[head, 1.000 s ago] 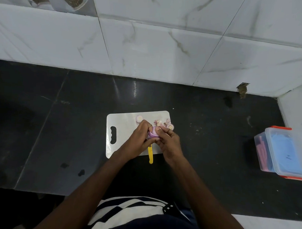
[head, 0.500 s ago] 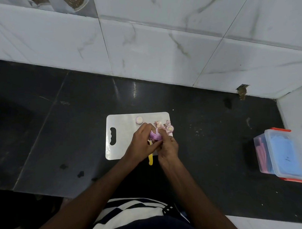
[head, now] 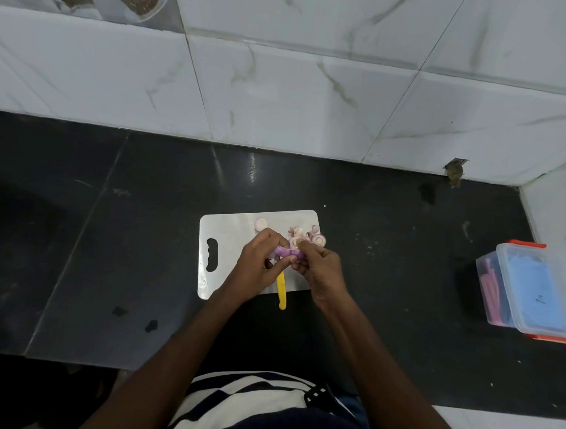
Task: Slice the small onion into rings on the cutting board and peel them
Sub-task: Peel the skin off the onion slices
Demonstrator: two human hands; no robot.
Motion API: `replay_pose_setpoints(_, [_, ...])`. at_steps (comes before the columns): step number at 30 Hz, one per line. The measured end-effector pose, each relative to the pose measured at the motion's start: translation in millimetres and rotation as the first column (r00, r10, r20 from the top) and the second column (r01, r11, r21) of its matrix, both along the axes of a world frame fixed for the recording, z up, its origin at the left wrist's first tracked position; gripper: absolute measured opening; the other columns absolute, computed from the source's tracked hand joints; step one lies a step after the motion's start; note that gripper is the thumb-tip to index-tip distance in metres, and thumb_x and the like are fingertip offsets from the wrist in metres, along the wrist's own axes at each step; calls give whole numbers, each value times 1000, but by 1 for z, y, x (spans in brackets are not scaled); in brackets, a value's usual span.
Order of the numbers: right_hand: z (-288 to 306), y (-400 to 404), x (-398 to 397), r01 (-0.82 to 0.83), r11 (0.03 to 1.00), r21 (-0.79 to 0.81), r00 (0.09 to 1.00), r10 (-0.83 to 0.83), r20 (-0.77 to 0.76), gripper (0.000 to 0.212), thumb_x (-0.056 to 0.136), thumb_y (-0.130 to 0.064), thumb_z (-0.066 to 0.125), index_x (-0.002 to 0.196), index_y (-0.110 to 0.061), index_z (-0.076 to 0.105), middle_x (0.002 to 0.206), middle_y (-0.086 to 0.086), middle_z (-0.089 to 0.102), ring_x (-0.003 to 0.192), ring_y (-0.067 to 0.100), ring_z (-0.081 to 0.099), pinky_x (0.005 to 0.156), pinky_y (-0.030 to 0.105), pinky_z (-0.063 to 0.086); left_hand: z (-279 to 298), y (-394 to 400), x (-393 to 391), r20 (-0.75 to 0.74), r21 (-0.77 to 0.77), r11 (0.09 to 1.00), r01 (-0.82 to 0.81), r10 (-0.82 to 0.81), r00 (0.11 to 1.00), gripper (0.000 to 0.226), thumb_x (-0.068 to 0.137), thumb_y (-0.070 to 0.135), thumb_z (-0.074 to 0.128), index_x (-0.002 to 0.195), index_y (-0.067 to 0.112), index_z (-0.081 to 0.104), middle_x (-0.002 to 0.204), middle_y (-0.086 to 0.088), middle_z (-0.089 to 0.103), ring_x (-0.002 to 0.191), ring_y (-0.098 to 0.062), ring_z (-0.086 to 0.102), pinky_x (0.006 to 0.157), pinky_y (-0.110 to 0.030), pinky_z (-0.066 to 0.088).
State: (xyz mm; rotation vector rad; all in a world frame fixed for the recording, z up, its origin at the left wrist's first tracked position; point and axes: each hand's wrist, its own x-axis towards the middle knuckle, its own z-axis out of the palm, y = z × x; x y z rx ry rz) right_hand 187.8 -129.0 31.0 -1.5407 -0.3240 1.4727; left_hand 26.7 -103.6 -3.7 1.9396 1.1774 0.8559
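On the board: your white plastic cutting board with a handle slot (head: 224, 244) lies on the black stone surface (head: 401, 266), and both hands work just above its middle.
Left hand: your left hand (head: 257, 264) has its grip closed on one end of a purple onion piece (head: 288, 253), thumb and fingertips pinching it.
Right hand: your right hand (head: 318, 267) pinches the other end of the same piece, fingers curled in tight.
Onion so far: a pale cut slice (head: 261, 224) sits near the board's far edge; more rings and skin scraps (head: 306, 236) cluster at the far right corner, one round slice (head: 319, 239) at the very edge.
Knife: the yellow-handled knife (head: 282, 293) lies under your hands, handle hanging over the near edge, untouched.
Step in hand: this looks like peeling, pulling the purple skin off a ring.
How to do it well: hold the ring lightly with one hand so it does not break, and let the other catch only the outer skin at its loose edge, drawing it around the ring, not straight away from it. Work low over the board so scraps drop there.
Watch: the overhanging knife handle; mind your wrists do not knock it.
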Motion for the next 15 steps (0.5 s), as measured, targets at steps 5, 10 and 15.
replay_pose_setpoints(5, [1, -3, -11, 251, 968, 20, 959, -245, -144, 23, 95, -8, 74, 110, 10, 74, 88, 18, 76, 67, 16, 72, 66, 23, 62, 1, -12, 17, -43, 32, 994, -108, 109, 993, 12, 103, 19, 73, 104, 9, 65, 100, 4, 59, 85, -6, 53, 74, -6, 42])
replay_pose_setpoints(10, [6, -5, -14, 325, 945, -14, 915, -319, -247, 31, 90, -4, 78, 118, 8, 72, 108, 23, 76, 77, 20, 77, 67, 27, 63, 1, -20, 33, -51, -69, 970, -233, 230, 972, 22, 102, 23, 73, 116, 8, 65, 114, -6, 67, 86, -8, 61, 79, -5, 51])
replay_pose_setpoints(15, [3, -2, -8, 251, 967, -36, 928, -251, -274, 34, 88, -5, 79, 119, 7, 71, 111, 23, 76, 96, 31, 76, 77, 32, 65, 1, -18, 32, -12, -99, 980, -172, 172, 985, 49, 95, 40, 79, 131, 12, 61, 128, -2, 66, 107, -11, 65, 93, -13, 55])
